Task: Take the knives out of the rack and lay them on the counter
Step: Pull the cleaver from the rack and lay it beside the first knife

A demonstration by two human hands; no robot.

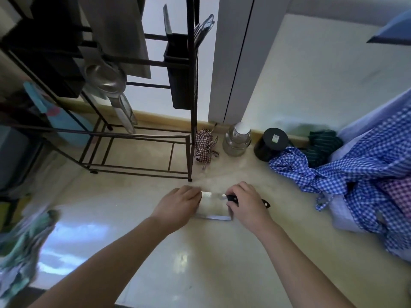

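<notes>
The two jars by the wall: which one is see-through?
The left jar, clear glass with a white lid. The jar to its right is solid black with a small label on top.

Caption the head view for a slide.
Both hands lay a cleaver flat on the counter before the rack: right hand on handle, left hand on blade.

The right hand (246,202) covers most of the cleaver's (214,206) black handle, and the left hand (178,202) hides the blade's far end. Left of the cleaver, a greenish cloth (20,245) is smeared by blur and cut by the frame edge. Beyond the cleaver, the rack's (191,107) top runs out of view; its black holder (180,70) conceals the lower parts of what may be utensils.
</notes>
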